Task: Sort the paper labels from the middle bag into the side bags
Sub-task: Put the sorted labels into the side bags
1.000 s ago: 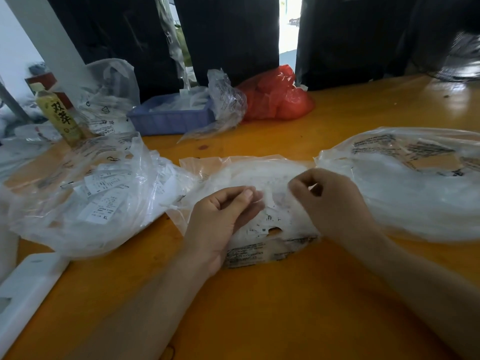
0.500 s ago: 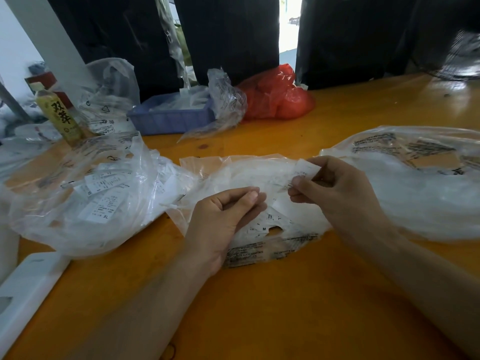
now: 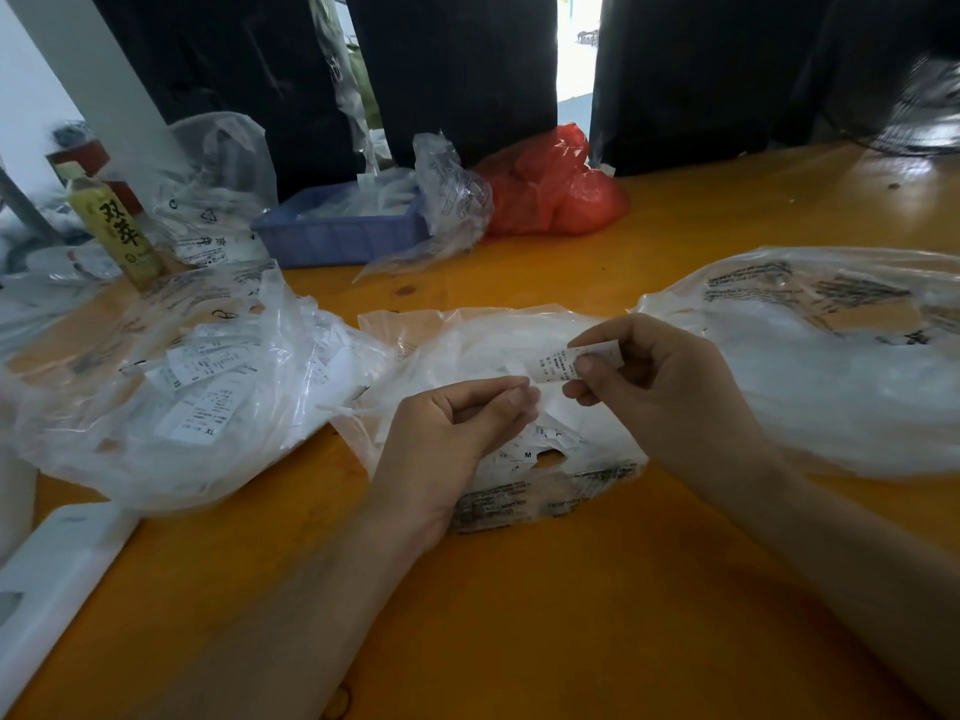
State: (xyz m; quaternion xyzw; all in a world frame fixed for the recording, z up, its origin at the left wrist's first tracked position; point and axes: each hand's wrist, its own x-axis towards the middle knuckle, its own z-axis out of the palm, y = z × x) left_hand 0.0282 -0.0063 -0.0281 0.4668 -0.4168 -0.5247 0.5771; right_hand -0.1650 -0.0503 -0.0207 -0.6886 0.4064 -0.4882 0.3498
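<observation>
The middle bag (image 3: 467, 345), clear plastic with several white paper labels inside, lies on the orange table. My right hand (image 3: 660, 387) pinches one white paper label (image 3: 558, 365) between thumb and fingers, lifted just above that bag. My left hand (image 3: 452, 428) rests on the bag's near left side with its fingers curled and fingertips close to the label; whether it pinches anything I cannot tell. The left bag (image 3: 171, 387) holds several printed labels. The right bag (image 3: 831, 356) lies wide and pale, its contents unclear.
At the back stand a blue tray (image 3: 337, 231), a crumpled clear bag (image 3: 452, 200), a red plastic bag (image 3: 556, 189) and a yellow bottle (image 3: 117, 226). A white flat object (image 3: 47, 579) lies at the near left edge. Dark cloth hangs behind the table (image 3: 519, 615).
My right hand has pulled a label out of the middle bag and turned it toward the left hand. The left hand's fingers have curled in more; the bags have not moved.
</observation>
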